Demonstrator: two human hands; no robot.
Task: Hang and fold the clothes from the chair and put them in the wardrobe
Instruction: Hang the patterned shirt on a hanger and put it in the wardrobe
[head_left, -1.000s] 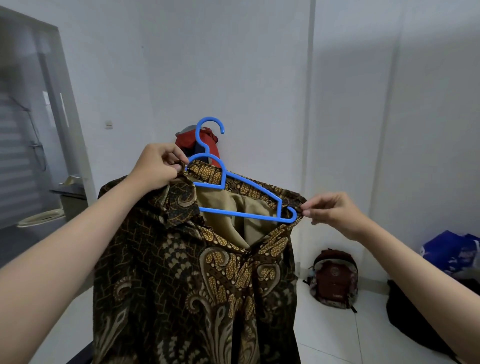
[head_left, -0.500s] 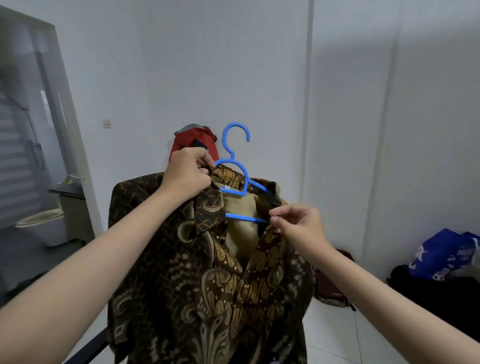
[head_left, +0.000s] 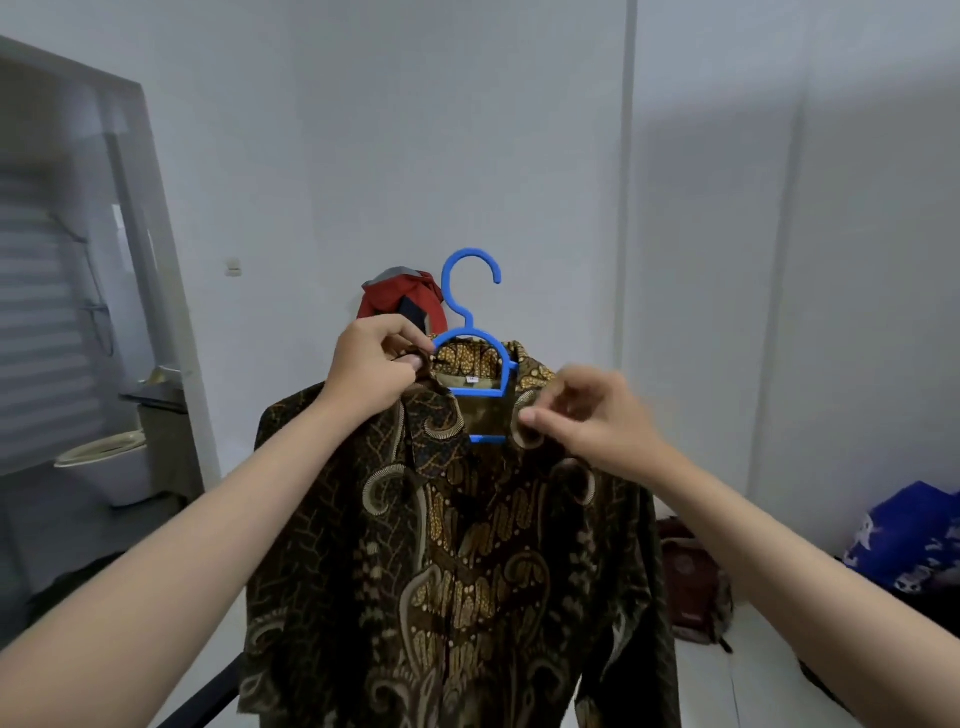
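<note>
A dark brown batik shirt (head_left: 467, 561) with gold patterns hangs in front of me on a blue plastic hanger (head_left: 470, 312), whose hook sticks up above the collar. My left hand (head_left: 374, 369) pinches the left side of the collar beside the hanger's neck. My right hand (head_left: 587, 415), slightly blurred, pinches the right collar flap just below the hanger's right shoulder. Both shirt shoulders sit over the hanger.
Red clothing (head_left: 400, 299) shows behind the shirt against the white wall. A dark red backpack (head_left: 691, 582) stands on the floor at the right, with a blue bag (head_left: 914, 540) further right. A bathroom doorway with a toilet (head_left: 109, 462) opens at the left.
The right shoulder of the shirt has gone over the hanger's end. My right hand moved from the hanger's right tip inward to the collar. The shirt now hangs straighter and more closed.
</note>
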